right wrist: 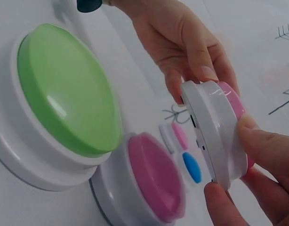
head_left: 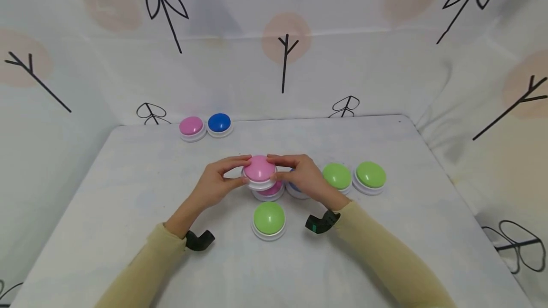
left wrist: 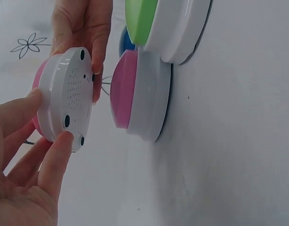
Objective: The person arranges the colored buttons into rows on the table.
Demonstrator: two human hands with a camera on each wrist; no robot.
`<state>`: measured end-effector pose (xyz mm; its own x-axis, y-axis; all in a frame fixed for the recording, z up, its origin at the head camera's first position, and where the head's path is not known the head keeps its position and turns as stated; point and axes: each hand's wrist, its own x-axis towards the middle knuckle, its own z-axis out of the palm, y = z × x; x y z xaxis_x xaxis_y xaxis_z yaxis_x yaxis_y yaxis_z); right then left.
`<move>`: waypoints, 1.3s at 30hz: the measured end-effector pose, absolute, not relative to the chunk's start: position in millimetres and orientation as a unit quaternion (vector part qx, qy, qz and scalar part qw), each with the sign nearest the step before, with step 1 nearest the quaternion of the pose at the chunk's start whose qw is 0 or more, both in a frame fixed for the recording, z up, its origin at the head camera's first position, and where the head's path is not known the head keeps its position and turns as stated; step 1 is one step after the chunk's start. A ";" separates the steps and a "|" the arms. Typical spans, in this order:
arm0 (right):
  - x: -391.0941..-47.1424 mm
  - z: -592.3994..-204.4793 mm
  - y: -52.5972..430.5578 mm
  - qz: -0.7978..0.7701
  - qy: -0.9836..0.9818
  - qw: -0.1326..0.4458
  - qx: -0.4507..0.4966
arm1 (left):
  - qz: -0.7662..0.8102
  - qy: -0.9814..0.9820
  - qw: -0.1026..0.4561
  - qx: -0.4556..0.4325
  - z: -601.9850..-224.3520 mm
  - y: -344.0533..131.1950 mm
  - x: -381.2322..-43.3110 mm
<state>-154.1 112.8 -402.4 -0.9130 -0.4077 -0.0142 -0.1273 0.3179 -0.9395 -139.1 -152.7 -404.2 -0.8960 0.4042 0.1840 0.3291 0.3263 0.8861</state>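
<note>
Both hands hold a pink push button (head_left: 259,169) with a round white base, lifted above the table. My left hand (head_left: 216,182) pinches its left side, and my right hand (head_left: 301,175) pinches its right side, fingertips at the rim and thumbs nearer me. Its speckled underside with dark feet faces the left wrist camera. Beneath it, another pink push button (head_left: 274,189) sits on the table, partly covered. A blue push button (head_left: 295,193) is mostly hidden behind the right hand. Closer to me stands a green push button (head_left: 269,218), touched by neither hand.
Two more green push buttons, one (head_left: 337,176) beside the right wrist and one (head_left: 370,175) farther right, stand side by side. At the table's back left are a pink push button (head_left: 191,126) and a blue one (head_left: 219,123). Patterned cloth (head_left: 239,75) hangs behind the white table (head_left: 141,184).
</note>
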 end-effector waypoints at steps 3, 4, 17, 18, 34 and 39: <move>-150.4 -403.2 119.3 -0.562 0.801 0.126 -0.162 | 0.542 0.808 0.035 0.229 -405.7 -145.9 -138.4; -149.0 -403.4 121.5 -0.563 0.801 0.126 -0.159 | 0.543 0.807 0.036 0.230 -405.8 -143.6 -138.1; -128.6 -407.2 155.5 -0.572 0.801 0.102 -0.144 | 0.528 0.808 0.063 0.254 -404.7 -110.2 -137.5; -127.2 -407.4 157.7 -0.567 0.805 0.102 -0.142 | 0.525 0.810 0.065 0.255 -405.5 -108.0 -137.5; -108.9 -413.0 190.4 -0.546 0.821 0.109 -0.125 | 0.523 0.790 0.075 0.312 -415.7 -78.9 -134.8; -101.3 -414.9 197.3 -0.542 0.824 0.104 -0.125 | 0.514 0.793 0.079 0.318 -417.3 -71.5 -132.6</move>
